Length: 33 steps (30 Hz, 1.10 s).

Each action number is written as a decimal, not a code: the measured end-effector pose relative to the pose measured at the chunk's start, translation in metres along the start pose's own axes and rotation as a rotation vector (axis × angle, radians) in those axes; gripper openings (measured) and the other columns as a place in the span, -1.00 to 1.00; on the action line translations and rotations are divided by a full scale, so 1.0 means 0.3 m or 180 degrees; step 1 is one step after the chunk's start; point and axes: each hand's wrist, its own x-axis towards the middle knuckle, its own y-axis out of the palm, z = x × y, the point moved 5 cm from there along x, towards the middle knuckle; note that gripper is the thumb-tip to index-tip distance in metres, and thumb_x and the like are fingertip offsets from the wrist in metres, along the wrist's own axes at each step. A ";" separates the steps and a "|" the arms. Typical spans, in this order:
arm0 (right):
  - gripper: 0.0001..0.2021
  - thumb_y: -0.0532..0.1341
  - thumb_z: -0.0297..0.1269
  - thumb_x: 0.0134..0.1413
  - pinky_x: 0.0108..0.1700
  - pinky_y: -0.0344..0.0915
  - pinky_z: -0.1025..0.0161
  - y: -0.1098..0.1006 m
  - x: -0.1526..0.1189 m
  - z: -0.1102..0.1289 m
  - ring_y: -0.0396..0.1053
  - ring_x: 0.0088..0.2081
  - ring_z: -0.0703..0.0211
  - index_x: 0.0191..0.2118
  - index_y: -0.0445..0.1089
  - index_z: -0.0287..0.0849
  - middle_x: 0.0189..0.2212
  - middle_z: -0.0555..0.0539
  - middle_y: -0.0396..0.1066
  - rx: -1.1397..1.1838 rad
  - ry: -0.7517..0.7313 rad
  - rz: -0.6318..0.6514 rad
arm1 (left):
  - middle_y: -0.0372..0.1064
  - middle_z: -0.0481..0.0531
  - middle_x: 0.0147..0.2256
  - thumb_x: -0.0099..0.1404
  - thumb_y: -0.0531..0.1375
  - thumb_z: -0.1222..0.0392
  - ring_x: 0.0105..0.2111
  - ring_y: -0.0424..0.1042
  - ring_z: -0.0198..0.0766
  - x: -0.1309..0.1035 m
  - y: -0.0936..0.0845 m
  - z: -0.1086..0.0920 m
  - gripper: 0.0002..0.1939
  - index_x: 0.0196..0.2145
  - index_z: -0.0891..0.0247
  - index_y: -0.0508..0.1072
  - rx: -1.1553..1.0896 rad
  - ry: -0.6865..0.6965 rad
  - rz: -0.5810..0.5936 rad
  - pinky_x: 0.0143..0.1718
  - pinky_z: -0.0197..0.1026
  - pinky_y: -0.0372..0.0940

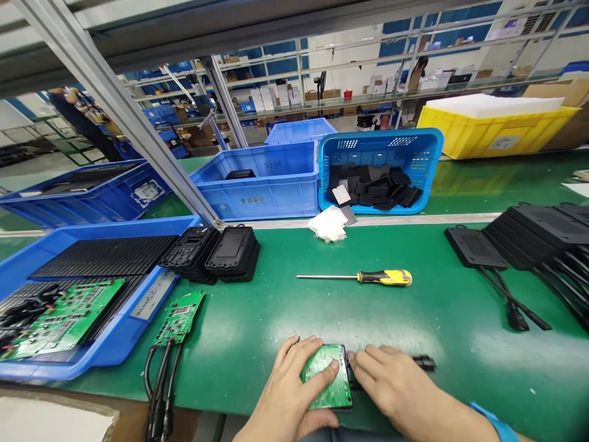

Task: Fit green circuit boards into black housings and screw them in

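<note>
Near the front edge of the bench, a green circuit board [338,387] sits in a shallow black plastic case whose rim shows on its right side. My left hand [294,383] grips board and case, thumb lying across the board and fingers along the far edge. At the case's right side, my right hand [391,377] has its fingers closed on the black cables, which it mostly hides. A black cable connector [424,363] sticks out beyond that hand. Farther back lies a yellow and black screwdriver [384,278], touched by neither hand.
Left stand a blue tray [101,365] of boards and black panels, stacked black cases [232,252] and another wired board [179,316]. White pads [329,224] lie before a blue basket [381,138] of black pieces. Finished-looking black units [547,233] with cables sit right.
</note>
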 end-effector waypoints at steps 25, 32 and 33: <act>-0.75 0.03 -0.44 0.36 -0.25 0.33 0.26 -0.001 -0.041 -0.037 0.46 -0.27 0.23 -0.25 0.45 -0.21 -0.26 -0.06 0.58 0.1050 0.0499 -0.0707 | 0.38 0.15 0.01 0.24 0.35 0.12 -0.12 0.35 -0.12 0.105 -0.090 -0.039 -0.69 -0.07 0.11 0.45 0.0078 0.0425 0.0330 -0.16 -0.09 0.40; -0.76 0.03 -0.45 0.36 -0.20 0.32 0.23 0.005 -0.040 -0.045 0.46 -0.28 0.24 -0.23 0.45 -0.19 -0.26 -0.03 0.58 0.1173 0.0416 -0.0599 | 0.40 0.09 -0.03 0.31 0.28 0.14 -0.18 0.33 -0.15 0.091 -0.069 -0.053 -0.84 -0.14 0.08 0.48 0.0321 0.0101 -0.0116 -0.23 -0.14 0.36; -0.76 0.04 -0.45 0.35 -0.19 0.32 0.23 0.006 -0.038 -0.046 0.46 -0.28 0.25 -0.23 0.45 -0.18 -0.26 -0.03 0.58 0.1189 0.0405 -0.0602 | 0.40 0.08 -0.01 0.31 0.29 0.14 -0.16 0.33 -0.15 0.088 -0.067 -0.052 -0.82 -0.12 0.07 0.48 0.0299 0.0166 -0.0038 -0.21 -0.14 0.35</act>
